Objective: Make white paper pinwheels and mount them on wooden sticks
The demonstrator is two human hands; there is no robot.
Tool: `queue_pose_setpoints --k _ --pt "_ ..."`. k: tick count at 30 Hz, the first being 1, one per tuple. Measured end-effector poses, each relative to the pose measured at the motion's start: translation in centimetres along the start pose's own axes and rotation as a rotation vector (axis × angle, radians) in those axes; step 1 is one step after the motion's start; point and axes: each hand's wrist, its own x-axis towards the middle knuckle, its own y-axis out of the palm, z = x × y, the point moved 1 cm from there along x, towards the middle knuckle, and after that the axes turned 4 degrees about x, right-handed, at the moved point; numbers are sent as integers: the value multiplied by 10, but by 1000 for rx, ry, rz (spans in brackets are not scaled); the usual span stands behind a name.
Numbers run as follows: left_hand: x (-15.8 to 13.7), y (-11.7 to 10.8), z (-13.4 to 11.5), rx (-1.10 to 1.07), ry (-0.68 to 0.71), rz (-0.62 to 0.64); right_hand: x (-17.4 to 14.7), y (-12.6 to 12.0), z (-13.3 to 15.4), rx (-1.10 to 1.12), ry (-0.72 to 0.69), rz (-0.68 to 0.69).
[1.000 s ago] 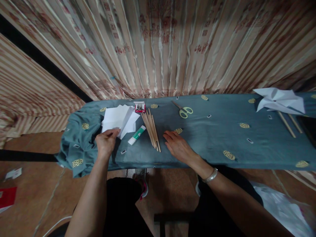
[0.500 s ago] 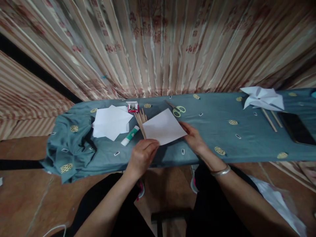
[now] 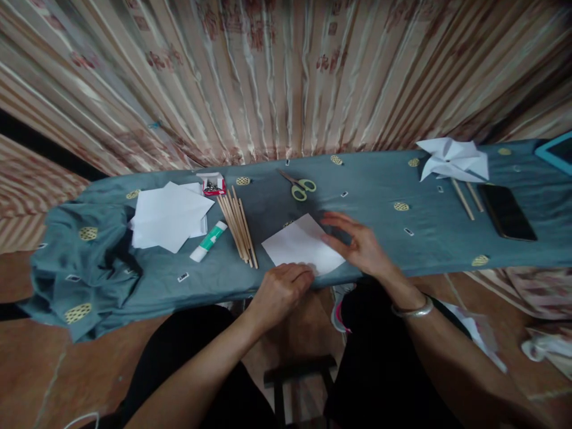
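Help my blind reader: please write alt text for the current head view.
A white sheet over blue-green cloth has the left hand on its near edge, the right hand at its right side. To the left: stacked paper, glue stick, wooden sticks; beyond, scissors; far right, pinwheel, phone.

table (image 3: 375,179): long, narrow, draped in a blue-green cloth (image 3: 105,250) that bunches up far left of the scissors (image 3: 294,181)
paper pile (image 3: 165,215): well left of the scissors
red box (image 3: 214,185): lid up, left of the scissors
glue stick (image 3: 208,241): left and in front of the scissors
wooden sticks (image 3: 238,229): bundled, nearer the scissors, also front-left
single sheet (image 3: 301,241): in front of the scissors
pinwheel (image 3: 453,159): well right of the scissors, two rods (image 3: 462,199) poking out
phone (image 3: 507,211): farther right of the scissors
blue-rimmed thing (image 3: 557,152): farthest right of the scissors, cut off
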Motion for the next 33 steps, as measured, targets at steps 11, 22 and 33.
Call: queue_pose_setpoints --k 11,22,33 --pt "31 -8 23 -603 -495 -133 -30 18 7 5 34 232" --pt "2 10 58 -344 -655 31 -28 30 0 -144 46 40" --pt "2 22 20 128 -61 66 -32 42 -4 -447 -146 58"
